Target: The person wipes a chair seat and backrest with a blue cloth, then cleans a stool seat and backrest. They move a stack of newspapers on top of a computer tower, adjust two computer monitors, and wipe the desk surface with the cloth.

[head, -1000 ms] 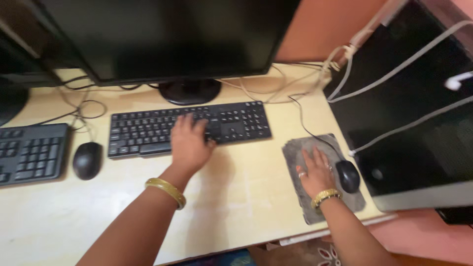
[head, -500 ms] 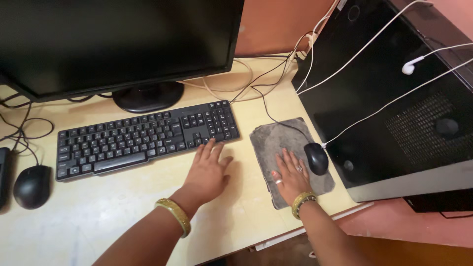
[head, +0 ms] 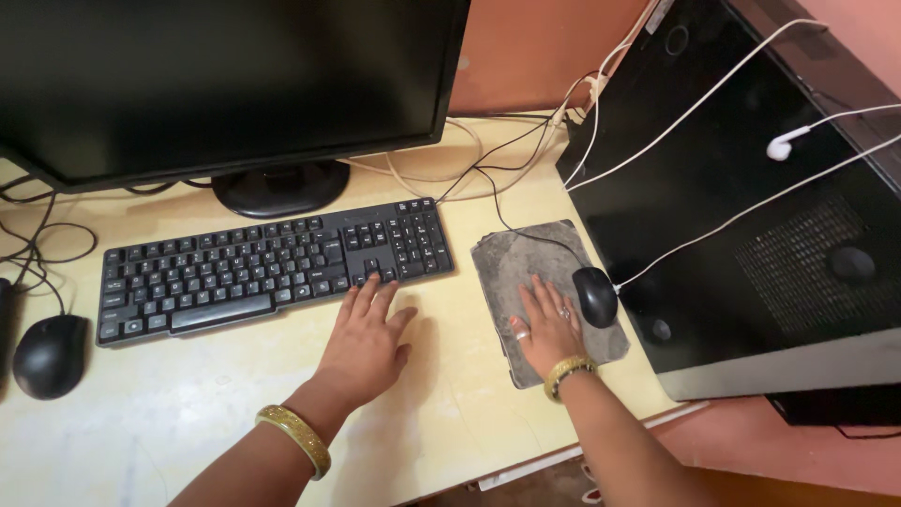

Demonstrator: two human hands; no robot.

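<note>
Our left hand (head: pixel 364 340) lies flat, fingers spread, fingertips touching the front edge of the keyboard (head: pixel 272 268). Our right hand (head: pixel 545 326) presses flat on the grey mat (head: pixel 526 258), just beside a mouse (head: pixel 595 295). Sliding the mat could snag the mouse cable. We count one keyboard, two mice, the second mouse (head: pixel 47 355) at far left, one monitor (head: pixel 225 84).

I'm looking down on my pale cream desk (head: pixel 169 413), its top scuffed and faintly streaked. Behind it runs a terracotta-orange wall (head: pixel 535 56). Soft, even light falls across the desktop, with only gentle shadows. Past the desk's front edge, lower right, there's a reddish floor (head: pixel 770 451), I think, though it's blurry there.
</note>
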